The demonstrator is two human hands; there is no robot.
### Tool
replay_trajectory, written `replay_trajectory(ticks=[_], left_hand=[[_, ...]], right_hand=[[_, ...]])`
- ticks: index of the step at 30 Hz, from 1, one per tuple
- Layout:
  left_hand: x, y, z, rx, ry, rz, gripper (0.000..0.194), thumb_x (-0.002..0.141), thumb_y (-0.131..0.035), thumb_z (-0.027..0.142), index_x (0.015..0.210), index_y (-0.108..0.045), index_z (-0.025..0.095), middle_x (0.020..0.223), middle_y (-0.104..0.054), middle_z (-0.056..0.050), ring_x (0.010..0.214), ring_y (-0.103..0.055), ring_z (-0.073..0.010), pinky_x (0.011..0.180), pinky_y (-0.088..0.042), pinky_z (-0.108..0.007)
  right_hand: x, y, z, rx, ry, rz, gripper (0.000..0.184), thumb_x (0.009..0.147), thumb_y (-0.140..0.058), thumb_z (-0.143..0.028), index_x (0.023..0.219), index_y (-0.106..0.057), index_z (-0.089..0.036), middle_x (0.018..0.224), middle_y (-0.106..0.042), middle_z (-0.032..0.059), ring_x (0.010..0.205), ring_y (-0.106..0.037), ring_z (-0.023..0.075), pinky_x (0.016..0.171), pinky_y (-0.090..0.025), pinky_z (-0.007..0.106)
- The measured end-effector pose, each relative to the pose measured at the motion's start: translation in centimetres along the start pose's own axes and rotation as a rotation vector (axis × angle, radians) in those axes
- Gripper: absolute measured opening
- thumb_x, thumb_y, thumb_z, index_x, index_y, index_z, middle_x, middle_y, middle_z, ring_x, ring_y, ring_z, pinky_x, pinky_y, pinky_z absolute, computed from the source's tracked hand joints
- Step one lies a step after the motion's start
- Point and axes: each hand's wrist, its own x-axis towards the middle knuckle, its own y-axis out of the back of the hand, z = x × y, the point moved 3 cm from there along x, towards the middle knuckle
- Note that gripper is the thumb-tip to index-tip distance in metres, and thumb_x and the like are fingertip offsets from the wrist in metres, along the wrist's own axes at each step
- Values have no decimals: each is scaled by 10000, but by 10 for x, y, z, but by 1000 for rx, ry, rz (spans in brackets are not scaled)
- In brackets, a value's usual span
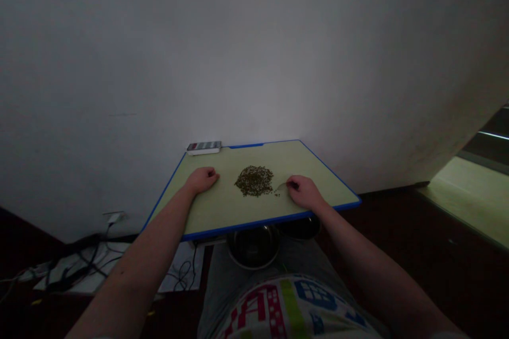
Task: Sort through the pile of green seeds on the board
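Observation:
A pile of small, dark greenish-brown grains, like beans or seeds [254, 180], lies spread on a pale yellow board [222, 212] with a blue rim. To the left of the pile, my left hand [202, 179] rests on the board, fingers curled in and nothing visible in them. On the other side, my right hand [304, 191] is closed in a pinch around a thin, pale, pointed strip [282, 186]; its kind is too dim to tell. The strip points left toward a few loose grains [277, 194] at the pile's right edge.
A white device with rows of keys, like a calculator [204, 148], stands at the board's far left corner. Below the near edge are a metal bowl [254, 246] and a second dark bowl [300, 228]. A wall rises behind the board; cables [93, 259] lie at lower left.

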Motion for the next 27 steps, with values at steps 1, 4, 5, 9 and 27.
replay_trajectory(ticks=[1,4,5,9,27], left_hand=[[0,0,0,-2,0,0,334,768,-420,469,698,-594,193,672,-616,-36,631,-524,-167,562,-326,-275],[0,1,0,-2,1,4,329,768,-423,466,691,-591,195,667,-614,-37,628,-526,-168,559,-326,-278],[0,1,0,0,1,5,330,768,-423,467,688,-590,195,661,-610,-37,622,-523,-168,555,-324,-281],[1,-1,-1,2,-2,0,341,763,-423,481,696,-598,195,652,-600,-36,613,-516,-168,552,-320,-282],[-1,2,2,-5,12,-3,316,767,-437,453,704,-591,184,676,-608,-34,619,-511,-155,551,-312,-270]], right_hand=[[0,0,2,-7,-19,16,174,709,-482,-153,768,-644,-173,730,-644,39,667,-544,153,629,-378,248],[1,-1,5,-5,-43,46,170,700,-486,-144,764,-641,-172,725,-645,38,673,-551,156,639,-387,249],[1,-1,5,2,-43,50,168,700,-489,-143,767,-640,-171,727,-645,39,675,-552,156,641,-389,249],[1,-1,2,38,-22,29,169,727,-486,-153,789,-643,-168,746,-649,42,675,-552,149,631,-386,242],[0,2,-2,63,33,-12,174,678,-490,-128,755,-641,-165,702,-622,30,640,-519,139,607,-355,238]])
